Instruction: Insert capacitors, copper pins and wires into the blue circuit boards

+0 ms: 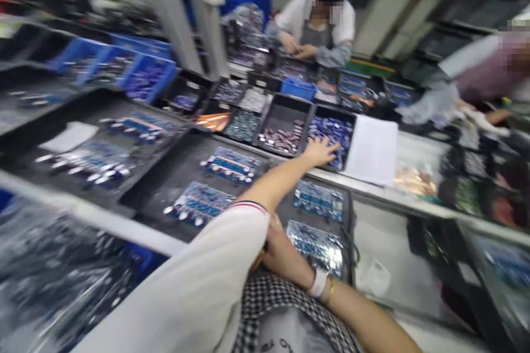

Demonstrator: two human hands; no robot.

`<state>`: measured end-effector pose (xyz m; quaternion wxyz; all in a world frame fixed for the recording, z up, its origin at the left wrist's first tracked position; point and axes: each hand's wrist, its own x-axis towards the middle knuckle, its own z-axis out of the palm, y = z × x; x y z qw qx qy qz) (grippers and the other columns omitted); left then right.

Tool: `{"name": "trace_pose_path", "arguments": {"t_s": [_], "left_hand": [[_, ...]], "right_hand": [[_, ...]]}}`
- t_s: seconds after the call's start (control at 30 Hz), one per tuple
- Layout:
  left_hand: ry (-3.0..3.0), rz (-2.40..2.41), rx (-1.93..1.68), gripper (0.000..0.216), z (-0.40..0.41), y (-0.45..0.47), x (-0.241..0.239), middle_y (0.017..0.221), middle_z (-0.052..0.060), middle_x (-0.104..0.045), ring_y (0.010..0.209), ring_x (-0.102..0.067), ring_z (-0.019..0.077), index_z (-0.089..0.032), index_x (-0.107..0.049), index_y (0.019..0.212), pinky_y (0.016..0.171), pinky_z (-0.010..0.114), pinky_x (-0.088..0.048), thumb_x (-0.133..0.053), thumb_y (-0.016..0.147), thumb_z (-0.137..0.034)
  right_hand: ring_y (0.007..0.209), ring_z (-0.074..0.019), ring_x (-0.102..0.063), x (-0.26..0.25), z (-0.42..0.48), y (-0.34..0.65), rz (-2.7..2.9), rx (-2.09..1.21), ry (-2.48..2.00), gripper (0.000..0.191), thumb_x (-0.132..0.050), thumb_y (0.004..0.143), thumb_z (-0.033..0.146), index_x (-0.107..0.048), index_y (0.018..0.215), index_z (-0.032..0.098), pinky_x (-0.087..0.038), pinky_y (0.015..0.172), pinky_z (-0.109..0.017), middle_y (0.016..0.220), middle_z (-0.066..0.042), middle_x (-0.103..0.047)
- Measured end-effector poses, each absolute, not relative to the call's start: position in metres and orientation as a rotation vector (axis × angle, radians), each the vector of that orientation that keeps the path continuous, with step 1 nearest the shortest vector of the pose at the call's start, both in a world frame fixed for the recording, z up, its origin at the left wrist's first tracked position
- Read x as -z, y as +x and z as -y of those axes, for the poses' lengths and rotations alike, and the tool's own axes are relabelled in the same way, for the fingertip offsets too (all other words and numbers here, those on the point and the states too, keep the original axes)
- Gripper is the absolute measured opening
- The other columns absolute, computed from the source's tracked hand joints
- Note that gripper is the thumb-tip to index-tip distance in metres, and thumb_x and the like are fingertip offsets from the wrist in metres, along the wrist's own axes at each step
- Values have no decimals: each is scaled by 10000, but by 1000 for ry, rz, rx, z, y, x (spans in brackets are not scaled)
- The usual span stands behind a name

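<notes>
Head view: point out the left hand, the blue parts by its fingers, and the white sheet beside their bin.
Left hand (319, 151): head view, its back.
Blue parts (331, 127): head view, pile's far part.
White sheet (372, 149): head view, sheet's middle.

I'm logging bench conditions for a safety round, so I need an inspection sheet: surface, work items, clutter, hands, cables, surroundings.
Surface: bench bearing a black tray.
Work items: four boards in the tray; blue parts in a black bin beyond it.
Clutter: paper beside the bin; white scrap right of the tray; plastic at lower left.
Hands: left hand at the blue parts, fingers spread; right hand partly hidden, any hold unclear.
Cables: none certain; view blurred.
Surroundings: co-worker across the bench; another person at far right.
</notes>
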<state>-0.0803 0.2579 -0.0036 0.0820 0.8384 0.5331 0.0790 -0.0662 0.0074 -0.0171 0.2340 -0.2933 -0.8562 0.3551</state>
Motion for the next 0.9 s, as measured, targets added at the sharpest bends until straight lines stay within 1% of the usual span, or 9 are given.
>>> {"name": "trace_pose_path", "arguments": {"t_s": [0.1,0.2,0.27,0.37,0.57,0.67,0.77,0.83,0.9], "left_hand": [[2501,-1561,-255,552,-279,-72,14,1581,139,-285,1329,-342,452,-336,-377,1535,1041,685,-211,-337,996,-448],[2493,-1557,-321,546,-299,-63,23,1614,103,-220,1384,-244,448,-329,-356,1541,1065,703,-137,-273,1009,-422],[2481,-1564,-380,540,-310,-60,26,1600,89,-251,1375,-250,427,-311,-375,1528,1051,674,-218,-247,1011,-399],[2494,-1556,-440,521,-321,-61,28,1525,108,-361,1314,-322,389,-266,-458,1467,986,580,-357,-239,1009,-386],[2638,-1529,-363,494,-329,-70,26,1377,161,-465,1226,-405,339,-168,-531,1362,950,481,-375,-208,1023,-326],[2704,-1408,-323,476,-334,-76,22,1360,158,-464,1198,-453,331,-124,-511,1364,947,480,-344,-228,1005,-256],[2665,-1257,-421,554,-345,-78,22,1318,123,-469,1200,-460,320,-45,-509,1354,964,474,-284,-160,960,-219],[2460,-1265,-663,514,-351,-76,22,1272,80,-507,1181,-446,251,-45,-554,1296,994,407,-280,-230,949,-245],[2194,-1270,-932,364,-355,-71,20,1198,36,-555,1102,-433,172,-131,-620,1196,975,275,-315,-407,940,-279]], "right_hand": [[1303,-226,-516,-2,-74,-7,2244,-744,-982,317,-578,927,288,-633,1238,267,-441,1118,-445,1359,-83,-590],[1073,-231,-621,-3,-148,58,2119,-257,-1453,278,-457,976,212,-652,1173,185,-495,980,-422,1134,-115,-700],[1055,-250,-597,4,-189,85,2114,-174,-1567,307,-422,967,148,-651,1170,129,-468,973,-433,1126,-150,-692],[1046,-261,-556,17,-229,92,2180,-156,-1601,303,-422,958,126,-666,1137,123,-441,955,-434,1107,-155,-683],[1059,-320,-493,29,-266,72,2339,42,-1662,295,-385,929,71,-655,1041,105,-414,909,-505,980,-179,-652],[1061,-308,-503,22,-268,78,2311,-39,-1588,302,-413,897,40,-605,1120,104,-412,948,-518,1017,-160,-625],[1033,-254,-548,8,-238,95,2198,-257,-1471,405,-502,885,78,-492,1280,167,-469,938,-462,1104,-107,-595],[946,-211,-589,0,-202,108,2171,-483,-1424,417,-570,883,134,-477,1280,218,-521,857,-399,1072,-66,-605],[859,-181,-611,-2,-164,120,2233,-695,-1391,278,-623,877,175,-576,1143,237,-540,795,-357,1014,-41,-624]]}}
